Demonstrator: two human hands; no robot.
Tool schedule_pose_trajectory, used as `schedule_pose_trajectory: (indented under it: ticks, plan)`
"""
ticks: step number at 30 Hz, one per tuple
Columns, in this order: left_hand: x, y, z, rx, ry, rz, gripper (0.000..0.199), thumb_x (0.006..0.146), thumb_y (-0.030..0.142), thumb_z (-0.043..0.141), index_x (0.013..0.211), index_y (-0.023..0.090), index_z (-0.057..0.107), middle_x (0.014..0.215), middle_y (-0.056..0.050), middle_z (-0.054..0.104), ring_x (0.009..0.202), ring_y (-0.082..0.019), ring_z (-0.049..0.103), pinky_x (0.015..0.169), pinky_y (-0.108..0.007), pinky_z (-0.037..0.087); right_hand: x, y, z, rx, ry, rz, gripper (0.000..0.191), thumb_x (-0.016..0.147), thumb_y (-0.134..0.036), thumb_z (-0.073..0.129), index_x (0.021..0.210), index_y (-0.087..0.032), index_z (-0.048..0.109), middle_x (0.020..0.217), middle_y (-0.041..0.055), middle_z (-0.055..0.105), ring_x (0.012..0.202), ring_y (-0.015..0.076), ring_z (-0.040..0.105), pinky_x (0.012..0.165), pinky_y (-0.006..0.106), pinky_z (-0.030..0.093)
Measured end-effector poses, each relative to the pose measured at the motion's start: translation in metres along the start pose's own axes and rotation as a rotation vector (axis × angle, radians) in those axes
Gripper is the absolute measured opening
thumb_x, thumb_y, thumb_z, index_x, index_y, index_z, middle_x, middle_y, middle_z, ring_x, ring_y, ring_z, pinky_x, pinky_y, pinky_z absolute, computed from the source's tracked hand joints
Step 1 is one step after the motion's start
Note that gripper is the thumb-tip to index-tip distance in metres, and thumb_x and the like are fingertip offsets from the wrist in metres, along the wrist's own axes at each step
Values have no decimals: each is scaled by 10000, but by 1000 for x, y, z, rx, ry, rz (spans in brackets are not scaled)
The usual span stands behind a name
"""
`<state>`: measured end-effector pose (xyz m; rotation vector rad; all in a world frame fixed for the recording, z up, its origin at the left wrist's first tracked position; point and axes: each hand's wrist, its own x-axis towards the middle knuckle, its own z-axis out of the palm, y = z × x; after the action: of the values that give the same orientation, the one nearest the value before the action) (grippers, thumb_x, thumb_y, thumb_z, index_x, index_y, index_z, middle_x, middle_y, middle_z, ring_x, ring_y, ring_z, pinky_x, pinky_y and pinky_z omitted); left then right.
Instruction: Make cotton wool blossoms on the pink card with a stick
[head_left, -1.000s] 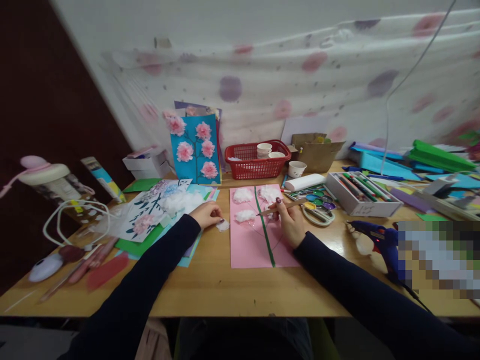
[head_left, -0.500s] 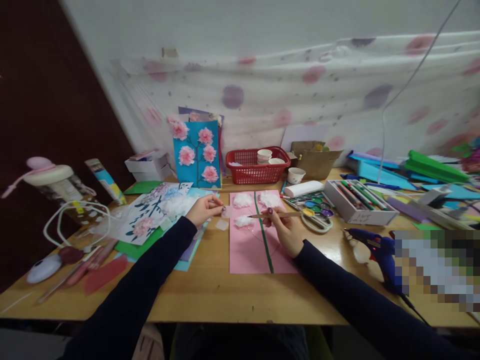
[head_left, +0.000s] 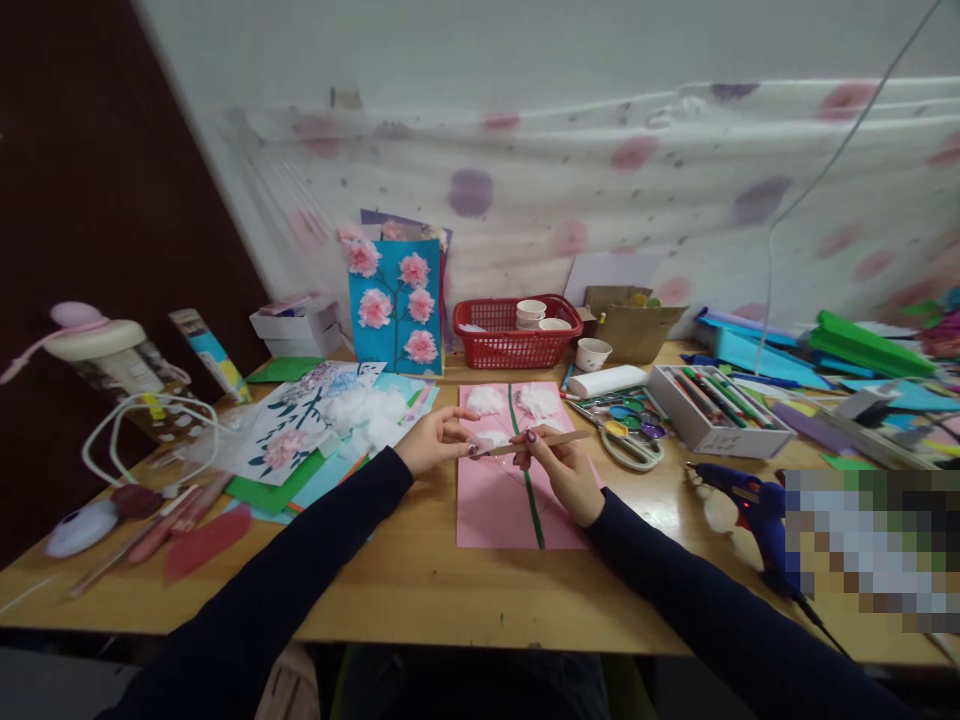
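Observation:
Over the upper part of a pink sheet [head_left: 495, 510] my two hands are close together. My right hand [head_left: 559, 465] grips a thin pointed brown stick [head_left: 566, 438], its tip reaching left toward my other hand. My left hand [head_left: 442, 440] is pinched at the sheet's left edge near that tip; what its fingertips hold is too small to make out. White cotton tufts [head_left: 538, 399] lie on the sheet on both sides of a green painted stem [head_left: 531, 490]. One tuft is partly hidden behind my fingers.
Loose cotton [head_left: 367, 412] and papers lie at left. Behind stand a blue flower card [head_left: 394, 335] and a red basket [head_left: 517, 348]. Scissors [head_left: 637, 455], a marker box [head_left: 720, 435] and a blue glue gun [head_left: 757, 500] are at right.
My left hand has moved right, up to the stick and over the pink sheet's edge. The stick has tilted and shifted slightly left and down. A small translucent square is no longer visible on the table.

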<state>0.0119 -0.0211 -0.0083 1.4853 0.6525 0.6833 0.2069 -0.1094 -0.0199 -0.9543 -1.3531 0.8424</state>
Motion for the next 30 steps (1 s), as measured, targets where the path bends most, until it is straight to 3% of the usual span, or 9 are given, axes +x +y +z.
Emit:
schedule_pose_trajectory:
  ticks: [5, 11, 18, 23, 30]
  plan:
    - [-3, 0, 4, -48, -115, -34, 592, 572, 108, 756, 1090, 124, 470, 730, -23, 697, 687, -120, 647, 737, -266, 457, 0, 0, -1, -11, -58, 23, 334, 828, -485, 540, 790, -166, 631, 607, 21, 593, 575, 147, 559, 590, 304, 469]
    - [-4, 0, 8, -42, -169, -52, 556, 590, 102, 742, 1084, 123, 489, 725, -24, 696, 689, -119, 647, 700, -240, 443, -1, 0, 1, 4, -102, 47, 333, 821, -483, 552, 774, -161, 624, 606, 19, 589, 567, 137, 549, 580, 291, 453]
    - [-2, -2, 6, -8, -11, -23, 549, 578, 124, 765, 1067, 109, 516, 717, -34, 701, 684, -130, 653, 721, -256, 454, 2, 4, -8, 27, 20, 18, 373, 859, -479, 492, 749, -149, 628, 536, -5, 516, 543, 134, 505, 594, 295, 415]
    - [-3, -3, 10, -117, 103, -17, 514, 571, 163, 786, 1013, 103, 531, 720, -32, 701, 665, -129, 650, 746, -285, 478, 3, 4, -8, -28, -4, 25, 377, 847, -491, 502, 735, -152, 624, 518, -10, 511, 529, 130, 496, 586, 289, 406]
    - [-7, -4, 18, -142, 12, -39, 550, 593, 199, 794, 1046, 91, 502, 742, -82, 715, 700, -193, 693, 797, -356, 497, 4, 5, -7, -29, 4, 0, 373, 848, -498, 495, 779, -153, 616, 582, 4, 547, 572, 134, 527, 595, 289, 422]
